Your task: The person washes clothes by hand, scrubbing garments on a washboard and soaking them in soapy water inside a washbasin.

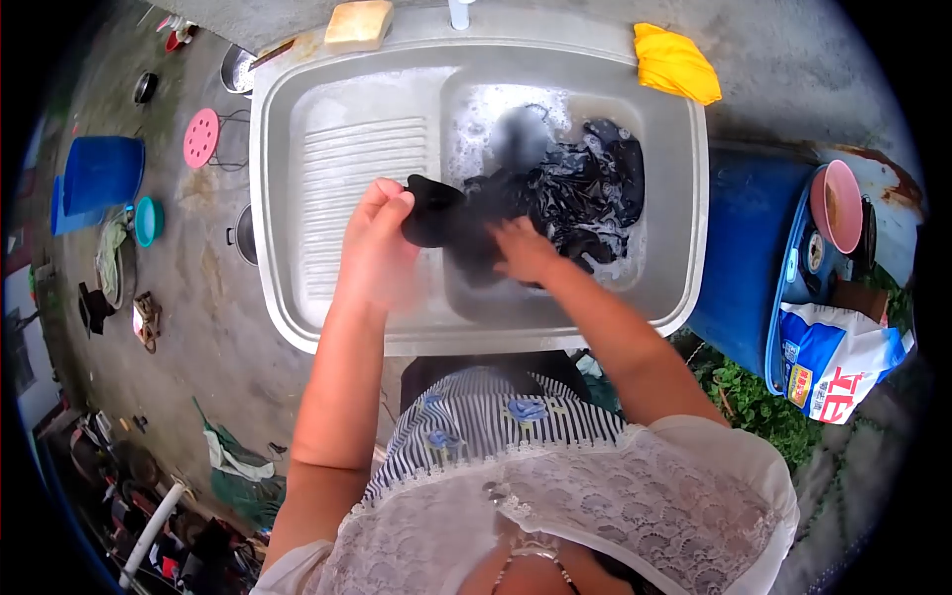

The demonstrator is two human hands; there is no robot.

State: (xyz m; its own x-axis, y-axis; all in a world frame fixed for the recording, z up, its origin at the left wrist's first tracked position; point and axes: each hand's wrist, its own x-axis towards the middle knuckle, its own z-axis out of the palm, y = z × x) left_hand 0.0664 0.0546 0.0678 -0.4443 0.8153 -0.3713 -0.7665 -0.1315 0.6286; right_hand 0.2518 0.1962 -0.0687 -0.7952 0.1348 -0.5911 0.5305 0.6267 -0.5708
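Observation:
Bunched black cloth [431, 213] is pinched between the thumb and fingers of my left hand [377, 233], above the ridged side of the sink. From there the dark fabric stretches right toward the basin, blurred. My right hand [531, 253] is at the fabric's right end, over the basin, with its fingers apart and slightly smeared. Wet black clothing [595, 183] lies crumpled in the basin's soapy water [496, 114]. The grey sink [270, 198] has a moulded washboard [362, 159] on its left side.
A sponge-like block [358, 26], a tap [459, 14] and a yellow cloth [676, 63] are along the back edge. On the right stands a blue barrel [739, 268] with a pink bowl [836, 206] and a detergent bag [838, 362]. A pink stool [201, 138] is on the left.

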